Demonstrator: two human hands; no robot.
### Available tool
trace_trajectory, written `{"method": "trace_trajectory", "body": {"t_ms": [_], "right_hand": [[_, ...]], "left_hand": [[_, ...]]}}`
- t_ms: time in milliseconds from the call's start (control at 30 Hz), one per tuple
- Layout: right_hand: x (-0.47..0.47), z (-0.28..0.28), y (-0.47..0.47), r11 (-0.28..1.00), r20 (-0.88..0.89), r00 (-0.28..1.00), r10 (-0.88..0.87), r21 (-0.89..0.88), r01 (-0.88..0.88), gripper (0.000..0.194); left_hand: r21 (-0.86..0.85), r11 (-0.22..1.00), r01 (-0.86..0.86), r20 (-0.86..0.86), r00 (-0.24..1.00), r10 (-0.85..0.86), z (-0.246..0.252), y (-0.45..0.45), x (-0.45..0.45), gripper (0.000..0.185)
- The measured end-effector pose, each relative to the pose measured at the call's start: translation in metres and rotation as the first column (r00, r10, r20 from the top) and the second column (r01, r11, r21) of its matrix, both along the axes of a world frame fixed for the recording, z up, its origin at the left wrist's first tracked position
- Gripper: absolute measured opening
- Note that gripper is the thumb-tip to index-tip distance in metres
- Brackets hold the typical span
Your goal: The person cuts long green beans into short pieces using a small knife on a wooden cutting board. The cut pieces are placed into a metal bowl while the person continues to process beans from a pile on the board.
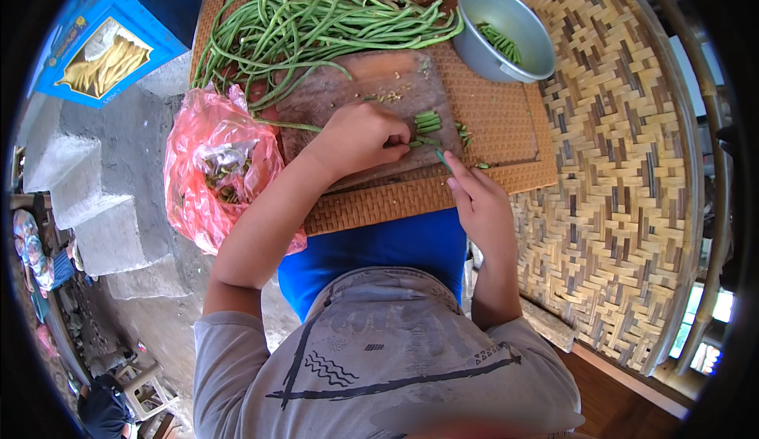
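Note:
My left hand pinches the end of a long green bean low over the wooden cutting board. The rest of a bean runs out on the other side of the wrist. My right hand grips a small knife with a green handle at the board's near right corner; its blade is hard to make out. Short cut bean pieces lie side by side just beyond my fingertips. A few more pieces rest at the board's right edge.
A heap of whole long beans covers the woven table's far side. A metal bowl at far right holds cut pieces. At left sits a pink plastic bag with scraps. A woven bamboo panel stands right; concrete steps lie left.

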State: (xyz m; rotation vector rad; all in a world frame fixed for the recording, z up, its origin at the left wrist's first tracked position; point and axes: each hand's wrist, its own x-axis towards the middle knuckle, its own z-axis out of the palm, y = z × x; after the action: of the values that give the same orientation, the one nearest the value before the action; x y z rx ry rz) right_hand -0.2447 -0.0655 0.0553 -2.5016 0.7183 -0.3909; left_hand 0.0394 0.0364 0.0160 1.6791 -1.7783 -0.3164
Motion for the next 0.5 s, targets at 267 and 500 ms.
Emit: {"method": "trace_trajectory", "body": {"t_ms": [267, 500], "right_hand": [[-0.009, -0.016, 0.008, 0.999, 0.044, 0.999, -0.021, -0.033, 0.023, 0.052], [-0.01, -0.017, -0.005, 0.981, -0.025, 0.997, -0.07, -0.186, 0.064, 0.053]], "left_hand": [[-0.069, 0.997, -0.017, 0.043, 0.999, 0.02, -0.009, -0.017, -0.013, 0.021], [-0.143, 0.983, -0.115, 0.151, 0.979, 0.137, -0.005, -0.006, -0.007, 0.019]]}}
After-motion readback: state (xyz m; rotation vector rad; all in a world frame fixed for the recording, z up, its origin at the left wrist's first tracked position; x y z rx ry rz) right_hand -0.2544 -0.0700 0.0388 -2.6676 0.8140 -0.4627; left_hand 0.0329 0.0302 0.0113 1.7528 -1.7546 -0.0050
